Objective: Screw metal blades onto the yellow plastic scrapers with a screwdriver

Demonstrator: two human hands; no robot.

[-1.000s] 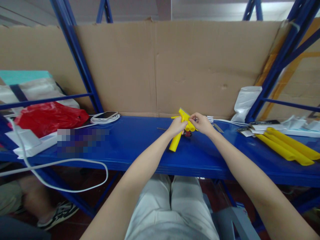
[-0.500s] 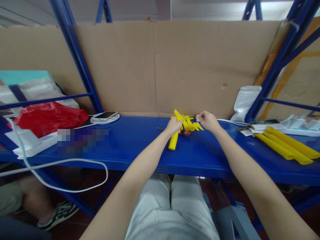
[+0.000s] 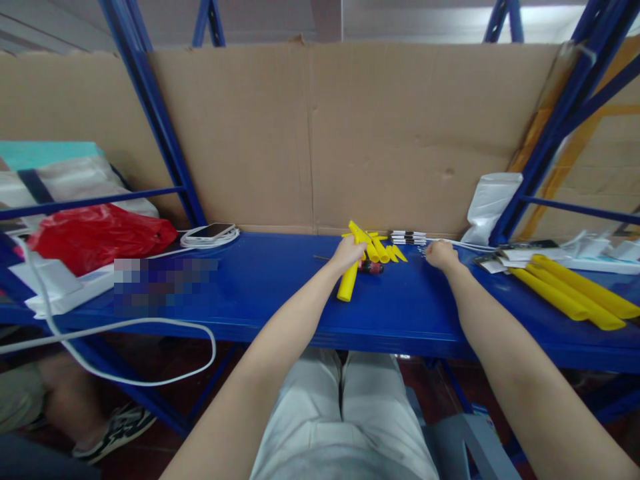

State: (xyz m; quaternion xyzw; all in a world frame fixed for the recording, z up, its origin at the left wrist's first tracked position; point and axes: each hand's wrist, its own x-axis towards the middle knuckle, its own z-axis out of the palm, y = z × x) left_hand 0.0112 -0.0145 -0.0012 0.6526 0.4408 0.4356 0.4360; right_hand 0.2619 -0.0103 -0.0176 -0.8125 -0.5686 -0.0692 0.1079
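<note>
My left hand (image 3: 349,255) is closed around a yellow tube-like piece (image 3: 347,285), whose lower end points toward me and whose upper part slants to the upper left. Just beyond it lie more yellow tubes (image 3: 381,251) and small pointed yellow pieces (image 3: 399,253). A screwdriver with a red and black handle (image 3: 371,267) lies partly behind the left hand. My right hand (image 3: 442,255) is down on the table with its fingers closed, beside tiny metallic parts (image 3: 421,251), perhaps screws. Whatever its fingertips hold is hidden. Black-and-white sticks (image 3: 407,237) lie stacked just behind.
The blue table (image 3: 280,293) backs onto a cardboard panel (image 3: 240,140). At right are long yellow pieces (image 3: 575,293) and a white pouch (image 3: 493,207). At left sit a phone (image 3: 213,231) on a coiled cable, a red bag (image 3: 100,233) and a power strip (image 3: 75,293).
My right hand has moved right and slightly down, from the black-and-white sticks to the tiny metallic parts, uncovering the sticks. My left hand keeps its hold on the yellow piece.
</note>
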